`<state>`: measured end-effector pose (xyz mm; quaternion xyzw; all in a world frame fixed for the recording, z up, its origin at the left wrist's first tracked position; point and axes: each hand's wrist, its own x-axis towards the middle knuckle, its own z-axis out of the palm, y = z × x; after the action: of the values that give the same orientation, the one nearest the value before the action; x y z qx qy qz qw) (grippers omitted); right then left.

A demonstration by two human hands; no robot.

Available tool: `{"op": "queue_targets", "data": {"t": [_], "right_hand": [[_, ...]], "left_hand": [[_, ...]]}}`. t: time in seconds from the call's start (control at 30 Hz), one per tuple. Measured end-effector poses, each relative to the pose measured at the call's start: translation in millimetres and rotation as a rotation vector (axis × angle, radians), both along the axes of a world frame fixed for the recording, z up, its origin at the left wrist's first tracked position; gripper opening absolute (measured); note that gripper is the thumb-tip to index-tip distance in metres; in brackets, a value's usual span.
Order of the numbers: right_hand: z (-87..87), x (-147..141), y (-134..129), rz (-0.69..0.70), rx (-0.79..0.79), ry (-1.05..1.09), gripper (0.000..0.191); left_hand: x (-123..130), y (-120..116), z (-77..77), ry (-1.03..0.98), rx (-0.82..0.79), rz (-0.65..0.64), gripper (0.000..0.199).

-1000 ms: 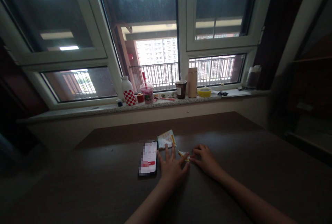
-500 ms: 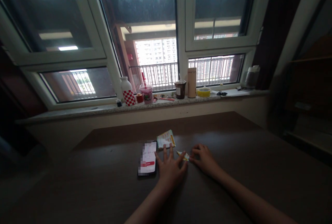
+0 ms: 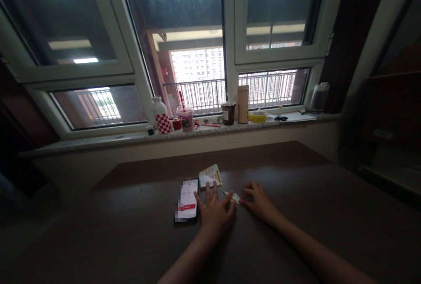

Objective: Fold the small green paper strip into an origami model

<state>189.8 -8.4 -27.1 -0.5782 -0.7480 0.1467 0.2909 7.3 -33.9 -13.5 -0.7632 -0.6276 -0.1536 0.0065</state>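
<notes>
Brown tabletop (image 3: pixel 98 231) is spreading beneath two bare hands as I am watching from a distance through the head camera. Near the middle of the table, a small paper scrap (image 3: pixel 236 198), white with yellow, is lying between them. The left hand (image 3: pixel 215 211) is resting palm down with its fingers splayed, the index finger and thumb reaching the scrap's left side and the two middle fingertips meeting the near edge of a printed packet (image 3: pixel 210 175). The right hand (image 3: pixel 259 201) is curling its fingers, the tips meeting the scrap's right end; I am unable to say whether they are pinching it or only touching it. Just left of the left hand, a phone (image 3: pixel 189 198) is lying face up and showing a lit screen, partly blurred into blocks.

Beyond the table, a stone windowsill (image 3: pixel 128 140) is holding a red-and-white checked bottle (image 3: pixel 162 117), a red jar (image 3: pixel 176 124), a pink drink cup (image 3: pixel 186 119), a dark drink cup (image 3: pixel 228 113), a beige flask (image 3: pixel 243 105), yellow tape (image 3: pixel 258 116) and black scissors (image 3: pixel 281 118). Behind them, a white-framed window (image 3: pixel 230 34) is looking onto railings and pale tall buildings.
</notes>
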Motion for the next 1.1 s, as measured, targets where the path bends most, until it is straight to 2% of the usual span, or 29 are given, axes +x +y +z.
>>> {"op": "queue_targets", "data": {"t": [0.13, 0.53, 0.9, 1.1], "right_hand": [[-0.1, -0.2, 0.8, 0.000, -0.012, -0.004, 0.007], [1.4, 0.6, 0.3, -0.001, -0.015, 0.007, 0.005], [-0.3, 0.9, 2.3, -0.005, -0.040, 0.058, 0.006], [1.1, -0.5, 1.8, -0.016, -0.043, 0.068, 0.006]], "left_hand": [[-4.6, 1.4, 2.9, 0.000, 0.017, 0.045, 0.044], [-6.8, 0.3, 5.1, 0.038, 0.115, 0.058, 0.043], [-5.1, 4.1, -0.5, 0.059, 0.128, 0.075, 0.059], [-5.6, 5.4, -2.0, 0.030, 0.172, -0.044, 0.037]]}}
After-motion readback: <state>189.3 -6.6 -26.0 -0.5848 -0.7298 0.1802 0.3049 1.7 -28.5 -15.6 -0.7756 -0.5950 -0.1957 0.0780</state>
